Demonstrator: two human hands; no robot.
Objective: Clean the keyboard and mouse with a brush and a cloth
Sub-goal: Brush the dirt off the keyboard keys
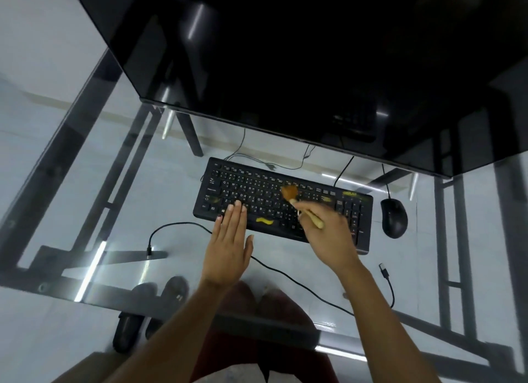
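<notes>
While the keyboard lies on the glass desk with its long axis running from upper left to lower right, the brush crosses it at a slant; its brown bristles point up and left onto the middle keys, its pale handle points down and right; the right hand grips that handle, fingers curled round it; the left hand lies flat, fingers straight and close together, tips pressing the keys at the keyboard's lower left; the mouse sits just right of the keyboard, apart from it, its narrow end toward the monitor; a yellow mark shows on the space bar; loose cables trail over the glass; through it show a pale tiled floor, the dark frame and black slippers.
</notes>
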